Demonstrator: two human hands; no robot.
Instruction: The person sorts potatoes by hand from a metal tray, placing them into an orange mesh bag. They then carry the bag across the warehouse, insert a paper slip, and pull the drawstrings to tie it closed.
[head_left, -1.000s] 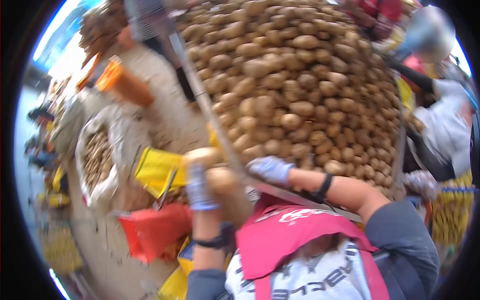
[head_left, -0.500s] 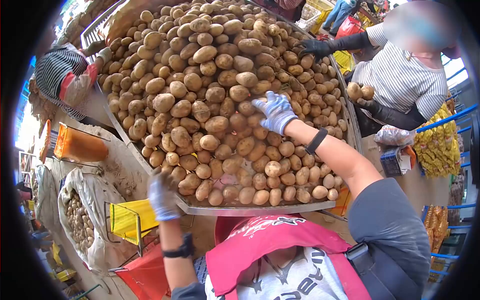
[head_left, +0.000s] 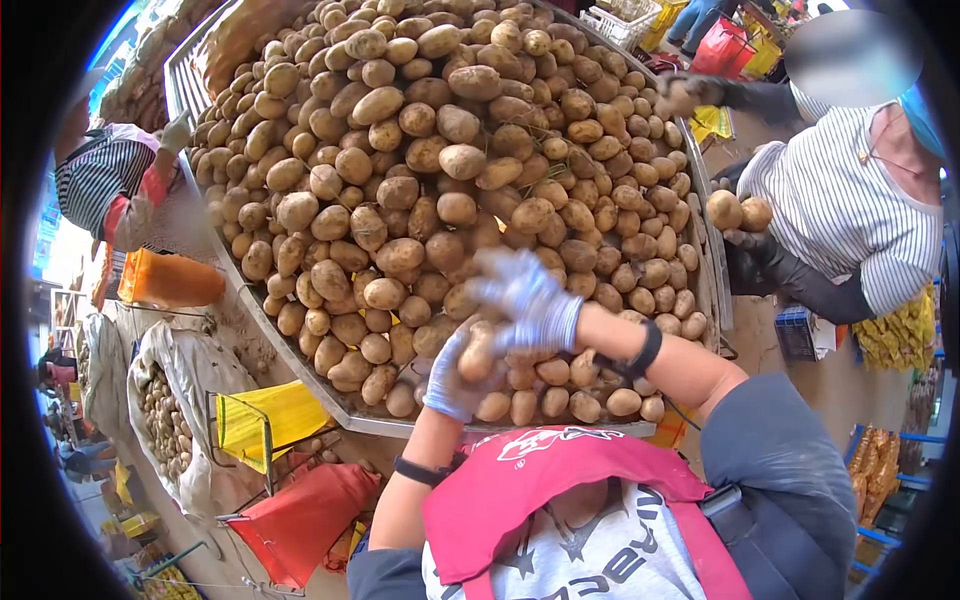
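A big metal tray (head_left: 300, 385) holds a heap of brown potatoes (head_left: 440, 160). My left hand (head_left: 452, 375), in a pale blue glove, is closed round one potato (head_left: 478, 355) at the near edge of the heap. My right hand (head_left: 528, 298), also gloved, hovers blurred just above and right of it, fingers spread over the pile, and I cannot tell whether it grips anything. A black band sits on each wrist.
A person in a striped shirt (head_left: 850, 215) stands at the right holding two potatoes (head_left: 738, 211) in dark gloves. Another striped sleeve (head_left: 105, 180) works at the left. Below the tray are a white sack of potatoes (head_left: 165, 420), a yellow bag (head_left: 265, 420), a red bag (head_left: 300, 520) and an orange crate (head_left: 165, 282).
My left hand rose from the tray's front rim onto the heap and closed on a potato. My right hand pulled back from the middle of the pile toward the near edge.
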